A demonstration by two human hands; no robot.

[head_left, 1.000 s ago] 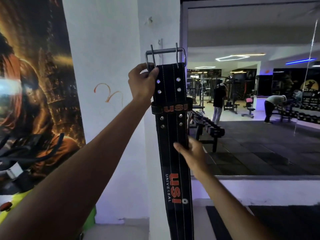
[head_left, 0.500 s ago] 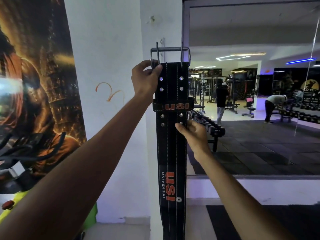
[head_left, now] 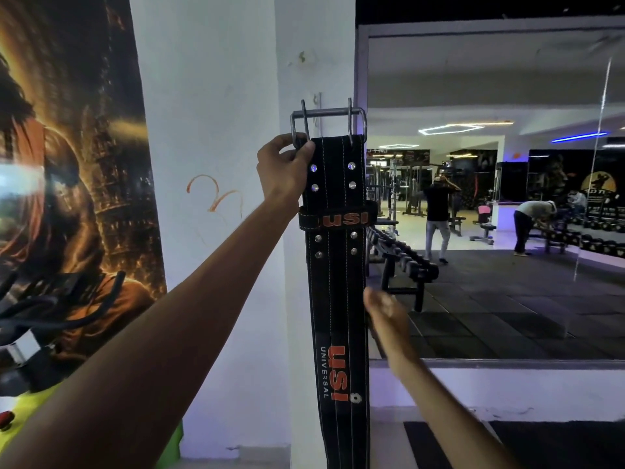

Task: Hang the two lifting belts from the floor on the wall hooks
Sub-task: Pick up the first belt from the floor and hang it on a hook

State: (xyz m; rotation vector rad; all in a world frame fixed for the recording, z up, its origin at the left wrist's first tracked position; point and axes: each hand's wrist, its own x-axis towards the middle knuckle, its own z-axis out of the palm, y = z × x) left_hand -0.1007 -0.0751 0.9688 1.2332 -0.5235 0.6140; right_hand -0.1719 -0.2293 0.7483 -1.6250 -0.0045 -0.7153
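Note:
A black lifting belt (head_left: 336, 289) with orange USI lettering hangs straight down in front of the white pillar (head_left: 314, 55). Its steel double-prong buckle (head_left: 328, 121) is at the top, level with a small wall hook (head_left: 317, 100) on the pillar; whether the buckle rests on the hook I cannot tell. My left hand (head_left: 282, 170) grips the belt's top left corner just under the buckle. My right hand (head_left: 384, 311) is beside the belt's right edge at mid-height, blurred, fingers loose, holding nothing. A second belt is not in view.
A large wall mirror (head_left: 490, 198) to the right reflects a dumbbell rack and people in the gym. A poster (head_left: 67, 164) covers the wall at left, with black equipment handles (head_left: 50, 299) in front of it. Dark floor mat (head_left: 541, 445) lies at lower right.
My left hand has lifted the belt and buckle slightly higher toward the hook. My right hand has let go of the belt's front and dropped down to its right edge.

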